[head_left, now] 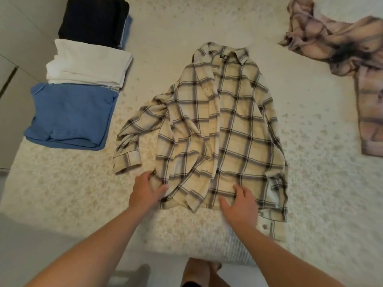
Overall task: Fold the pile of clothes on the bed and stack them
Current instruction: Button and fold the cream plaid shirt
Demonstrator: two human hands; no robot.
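Left hand grips the hem corner of the plaid shirt, fingers curled into the cloth. Right hand lies flat on the hem, fingers spread. Shirt lies mid-bed, collar pointing away, long axis running near-to-far.

A bed with a pale, speckled cream cover fills most of the view; to its left stands a light grey panelled surface with a dark seam; pale floor shows below; lighting is soft and even.
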